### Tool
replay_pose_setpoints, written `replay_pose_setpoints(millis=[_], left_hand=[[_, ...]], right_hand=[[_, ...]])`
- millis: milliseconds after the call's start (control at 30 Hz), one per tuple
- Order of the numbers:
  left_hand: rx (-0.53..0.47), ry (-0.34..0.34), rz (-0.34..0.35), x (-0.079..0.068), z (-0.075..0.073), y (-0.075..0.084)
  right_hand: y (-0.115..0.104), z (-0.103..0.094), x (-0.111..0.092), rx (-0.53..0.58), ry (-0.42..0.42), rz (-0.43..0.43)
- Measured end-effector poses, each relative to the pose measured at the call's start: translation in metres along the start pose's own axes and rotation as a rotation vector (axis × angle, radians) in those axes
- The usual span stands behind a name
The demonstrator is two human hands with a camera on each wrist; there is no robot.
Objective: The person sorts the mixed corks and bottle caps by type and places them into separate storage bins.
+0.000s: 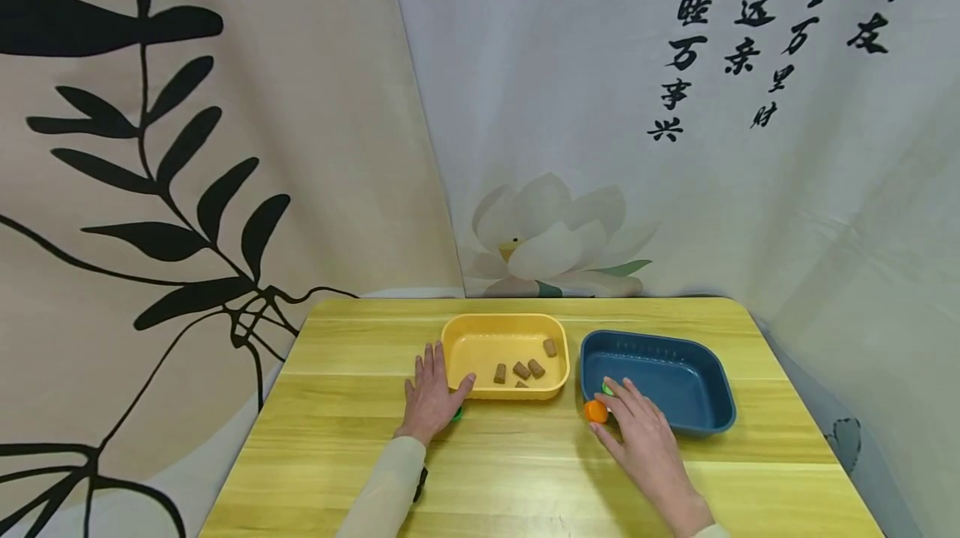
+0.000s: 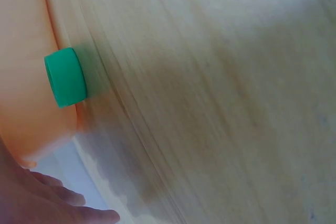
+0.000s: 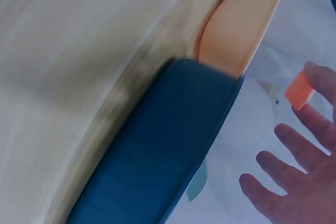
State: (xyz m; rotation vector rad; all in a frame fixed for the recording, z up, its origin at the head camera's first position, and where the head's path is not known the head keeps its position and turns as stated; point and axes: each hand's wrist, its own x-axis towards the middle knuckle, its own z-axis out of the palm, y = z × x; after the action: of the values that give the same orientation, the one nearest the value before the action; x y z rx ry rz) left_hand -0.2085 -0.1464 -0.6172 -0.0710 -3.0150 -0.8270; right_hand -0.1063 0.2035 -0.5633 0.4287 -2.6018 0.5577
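Note:
My left hand (image 1: 431, 402) lies with its fingers extended at the left end of the yellow tray (image 1: 558, 388), the thumb overlapping its front left corner. Below that thumb a green bottle cap (image 2: 66, 77) stands on edge on the table, against the tray's outer wall. Between thumb and index finger, my right hand (image 1: 647, 440) pinches an orange cap (image 1: 596, 411) over the front left corner of the blue tray (image 1: 701, 388). The other fingers are spread, as the right wrist view shows. A bit of green (image 1: 607, 389) shows beside the index finger, mostly hidden by it.
Several short brown cork-like pieces (image 1: 536, 368) lie in the yellow tray. The two trays stand side by side on a wooden table (image 1: 517, 471), a narrow gap between them. Behind the table hangs a printed cloth (image 1: 555, 105) with a lotus and black characters.

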Motion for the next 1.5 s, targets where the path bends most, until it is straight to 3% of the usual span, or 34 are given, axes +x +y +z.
replay_pose_setpoints(millis=[133,433,967,1500], left_hand=[[-0.001,0.006,-0.001,0.000,-0.001,0.000],[-0.004,0.014,0.006,0.000,-0.001,0.001],[-0.001,0.013,0.010,-0.002,-0.003,0.003],[0.002,-0.010,0.003,-0.004,-0.007,0.004]], right_hand=[[0.015,-0.003,0.002,-0.011,0.011,0.041],[0.045,-0.007,0.010,-0.005,-0.070,0.185],[0.076,0.001,0.019,-0.019,-0.115,0.227],[0.099,0.012,0.041,-0.040,-0.328,0.353]])
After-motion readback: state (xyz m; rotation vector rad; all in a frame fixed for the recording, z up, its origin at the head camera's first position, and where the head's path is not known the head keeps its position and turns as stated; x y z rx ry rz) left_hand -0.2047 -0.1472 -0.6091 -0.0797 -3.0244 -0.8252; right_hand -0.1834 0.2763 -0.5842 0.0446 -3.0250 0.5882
